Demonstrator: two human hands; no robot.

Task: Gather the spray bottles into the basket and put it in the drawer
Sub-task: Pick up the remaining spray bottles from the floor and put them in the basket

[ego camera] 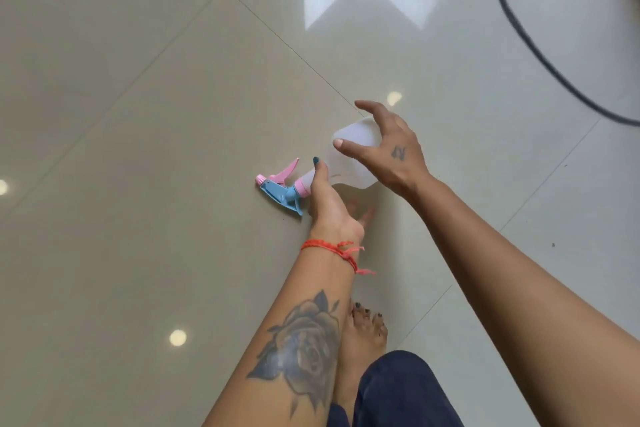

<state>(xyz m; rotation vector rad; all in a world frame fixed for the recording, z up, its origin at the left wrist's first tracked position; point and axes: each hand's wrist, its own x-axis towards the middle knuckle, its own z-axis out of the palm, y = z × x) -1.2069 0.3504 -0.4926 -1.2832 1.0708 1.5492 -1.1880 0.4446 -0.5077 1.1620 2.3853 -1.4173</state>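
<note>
A translucent white spray bottle (349, 163) with a pink and blue trigger head (282, 189) lies on its side on the tiled floor, nozzle pointing left. My left hand (327, 204) grips its neck just behind the trigger head. My right hand (388, 146) hovers over the bottle's body with fingers spread, not clearly touching it. No basket or drawer is in view.
Glossy beige floor tiles (138, 114) fill the view, with light reflections. A black cable (540, 52) curves across the upper right. My bare foot (365, 336) and dark trouser leg (398, 392) are at the bottom centre.
</note>
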